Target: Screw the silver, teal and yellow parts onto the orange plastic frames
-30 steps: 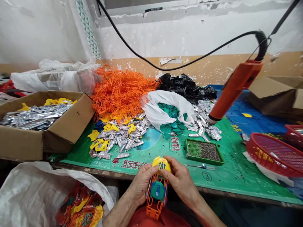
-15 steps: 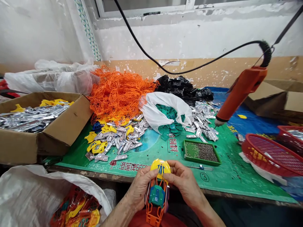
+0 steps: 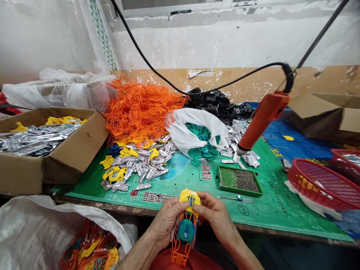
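Note:
Between my two hands is a toy car body with an orange lattice frame, a teal middle piece and a yellow front cover. My left hand is closed on its left side, thumb on the yellow cover. My right hand pinches the cover from the right, its thumb also on the yellow plastic. The car body is tilted, yellow end toward the table and orange end near my lap. Its underside and several of my fingertips are hidden.
An orange electric screwdriver hangs from a cord over the table. Beneath it are a green screw tray and a small screwdriver. Piles of orange frames, silver parts and teal pieces lie behind. A cardboard box and red baskets flank them.
The hanging electric screwdriver has swung to the left. Both hands keep their hold on the toy car body, which has shifted only slightly.

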Action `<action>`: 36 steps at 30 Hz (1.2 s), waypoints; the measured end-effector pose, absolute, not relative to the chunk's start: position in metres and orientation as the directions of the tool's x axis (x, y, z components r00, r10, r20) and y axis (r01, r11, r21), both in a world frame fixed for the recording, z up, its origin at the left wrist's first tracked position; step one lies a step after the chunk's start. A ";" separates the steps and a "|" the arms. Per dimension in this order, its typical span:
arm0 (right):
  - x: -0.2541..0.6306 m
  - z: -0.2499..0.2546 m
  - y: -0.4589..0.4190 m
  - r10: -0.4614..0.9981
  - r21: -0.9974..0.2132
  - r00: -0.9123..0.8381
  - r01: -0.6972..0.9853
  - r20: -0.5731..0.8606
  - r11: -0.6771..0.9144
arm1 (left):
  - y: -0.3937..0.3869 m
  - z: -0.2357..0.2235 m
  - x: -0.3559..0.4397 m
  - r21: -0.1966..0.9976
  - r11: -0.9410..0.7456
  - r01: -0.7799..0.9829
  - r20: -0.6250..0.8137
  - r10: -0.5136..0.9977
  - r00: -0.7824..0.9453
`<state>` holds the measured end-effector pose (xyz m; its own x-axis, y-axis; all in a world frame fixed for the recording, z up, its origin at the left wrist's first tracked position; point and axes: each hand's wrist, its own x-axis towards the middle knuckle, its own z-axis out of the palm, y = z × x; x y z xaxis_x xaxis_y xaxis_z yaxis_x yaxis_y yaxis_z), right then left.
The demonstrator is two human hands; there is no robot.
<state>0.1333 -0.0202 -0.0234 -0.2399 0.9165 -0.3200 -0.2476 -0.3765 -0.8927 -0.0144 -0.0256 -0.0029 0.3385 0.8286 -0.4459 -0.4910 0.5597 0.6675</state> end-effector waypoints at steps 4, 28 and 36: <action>0.130 -0.019 -0.023 0.938 -0.895 -0.221 -0.303 -0.269 -0.328 | -0.027 -0.004 -0.015 0.665 0.543 -0.512 -0.440 0.839 0.319; 0.139 -0.011 -0.025 0.980 -0.987 -0.129 -0.043 -0.150 -0.156 | -0.020 0.013 -0.014 0.756 0.571 -0.320 -0.467 0.813 0.347; 0.272 0.080 0.045 0.378 -0.719 0.629 0.672 0.680 0.175 | -0.014 0.012 -0.003 0.720 0.630 -0.291 -0.530 0.770 0.356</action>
